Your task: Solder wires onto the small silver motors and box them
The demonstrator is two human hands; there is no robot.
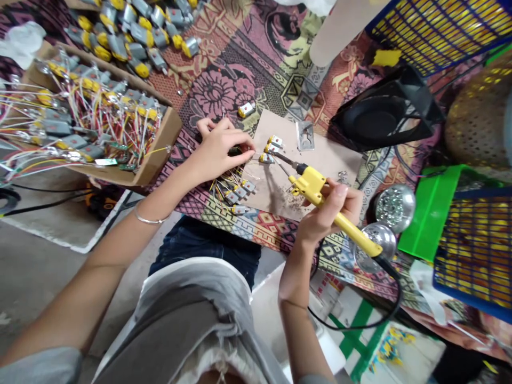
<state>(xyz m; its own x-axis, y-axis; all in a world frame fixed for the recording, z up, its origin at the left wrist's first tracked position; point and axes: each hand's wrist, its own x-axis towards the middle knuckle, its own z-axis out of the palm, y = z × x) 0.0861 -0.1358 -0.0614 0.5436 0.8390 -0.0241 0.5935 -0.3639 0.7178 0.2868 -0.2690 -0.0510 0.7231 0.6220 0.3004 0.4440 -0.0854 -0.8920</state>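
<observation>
My right hand [334, 208] is wrapped round a yellow soldering iron [314, 184], its tip pointing left at a small motor [266, 158] on a sheet of cardboard [340, 154]. Thumb and forefinger of my left hand [222, 146] are pinched together at a thin wire beside that motor. Touching or just above its end, the iron's tip is too fine to tell. Another small motor [275, 142] sits right behind it. Several wired motors [240, 192] lie in a row near my left wrist, and a single motor [246, 110] rests beyond the cardboard.
A cardboard box [160, 154] of wired motors stands at left, with a pile of motors [136, 34] behind it. To the right are a black fan [384, 114], metal bowls [395, 208], a green bin [430, 213] and blue baskets [476, 250]. The iron's black cable [400, 288] loops downward.
</observation>
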